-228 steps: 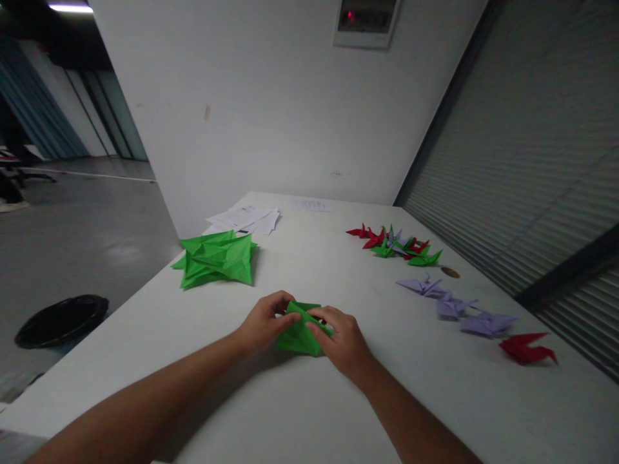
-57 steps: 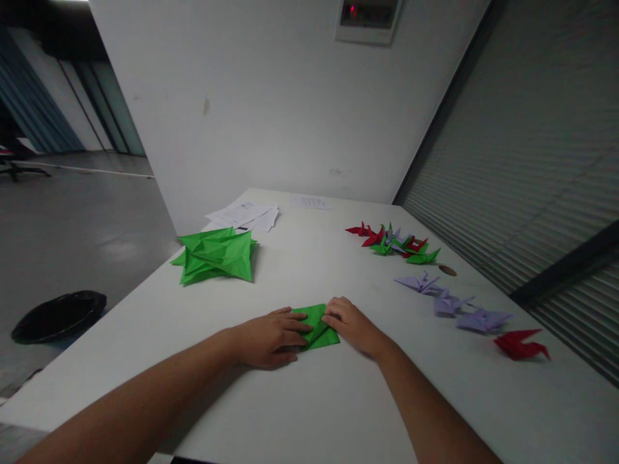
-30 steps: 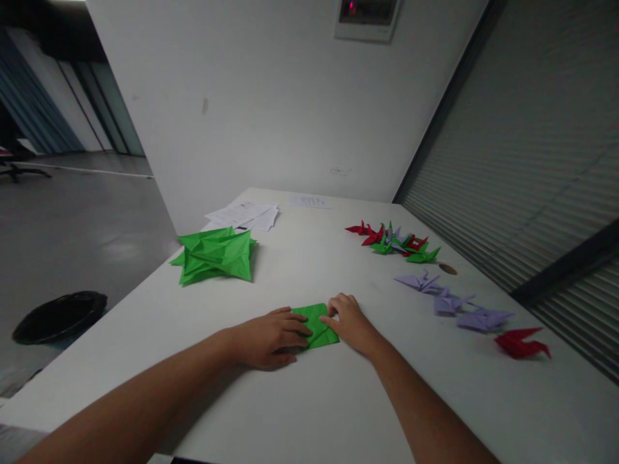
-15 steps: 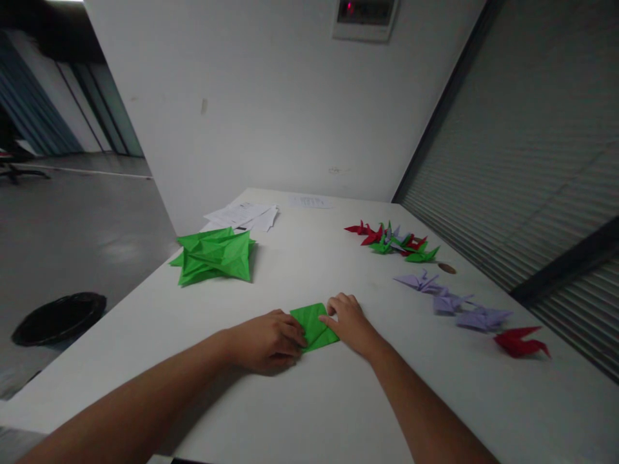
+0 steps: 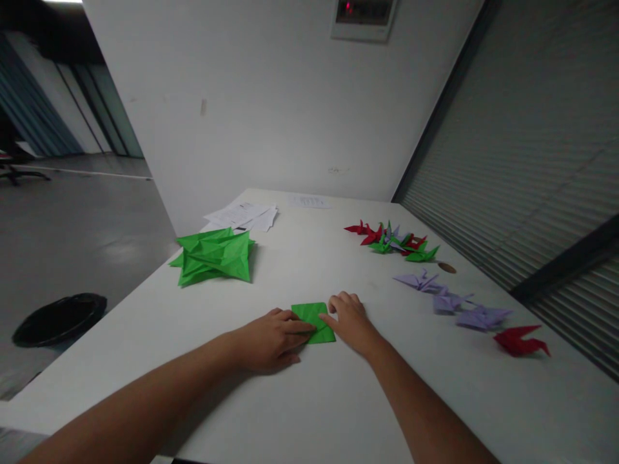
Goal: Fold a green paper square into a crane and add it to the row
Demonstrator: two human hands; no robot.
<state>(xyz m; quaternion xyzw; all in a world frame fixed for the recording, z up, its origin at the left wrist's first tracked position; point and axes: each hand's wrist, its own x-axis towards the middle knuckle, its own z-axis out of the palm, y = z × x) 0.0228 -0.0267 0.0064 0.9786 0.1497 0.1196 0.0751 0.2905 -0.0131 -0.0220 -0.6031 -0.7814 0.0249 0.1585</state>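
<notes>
A small folded square of green paper lies flat on the white table, with crease lines across it. My left hand rests on its lower left part, fingers stretched out and lying flat over the paper, hiding that corner. At the paper's right edge is my right hand. Its thumb reaches onto the paper, apart from the bent fingers, which rest just beyond the edge. Farther back on the left sits a stack of creased green papers.
On the table's right side, a red paper crane and lilac paper cranes stand in a row. Behind them is a cluster of mixed cranes. Printed sheets lie at the back left. A black-lined bin stands on the floor.
The green square has turned slightly, its lower edge now nearly level. My left fingers have straightened and slid right, farther over the paper. My right hand has hardly moved.
</notes>
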